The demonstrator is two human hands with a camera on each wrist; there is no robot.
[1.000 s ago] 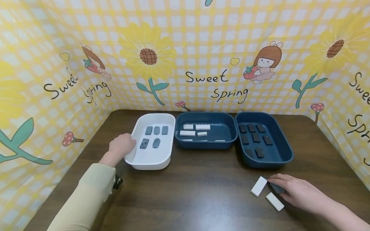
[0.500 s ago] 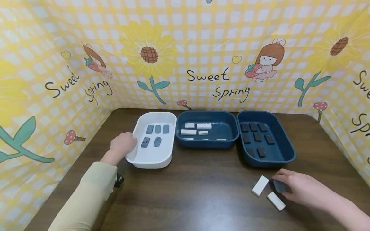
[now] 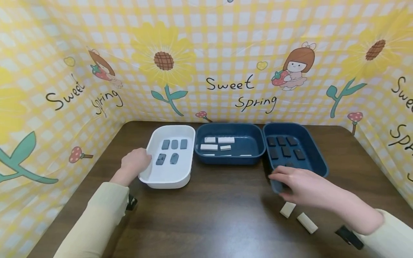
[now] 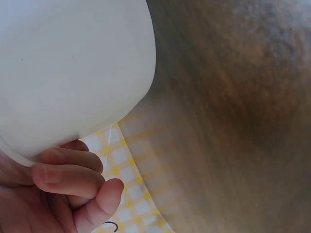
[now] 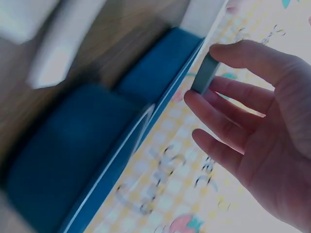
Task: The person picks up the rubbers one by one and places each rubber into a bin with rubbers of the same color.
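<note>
My left hand (image 3: 134,161) grips the left rim of a white tray (image 3: 167,177), its fingers curled over the edge in the left wrist view. Inside that tray lie several grey-blue rectangular pieces (image 3: 174,144). Thumb and fingertips of my right hand (image 3: 306,187) pinch one grey-blue rectangular block (image 5: 205,73), raised above the table by the near left corner of the right-hand dark blue tray (image 3: 314,154). That tray holds several dark rectangular pieces (image 3: 285,152); my hand covers part of it. Two white blocks (image 3: 288,210) lie on the table below my right hand.
A middle dark blue tray (image 3: 248,143), holding several white blocks (image 3: 209,147), stands between the other two trays at the back of the brown wooden table (image 3: 219,208). A yellow checked cloth (image 3: 226,43) hangs behind and at the sides.
My right hand has lifted the grey-blue block from beside the white blocks and carried it left and away from me, to the right-hand tray's near edge. The left hand stays on the white tray.
</note>
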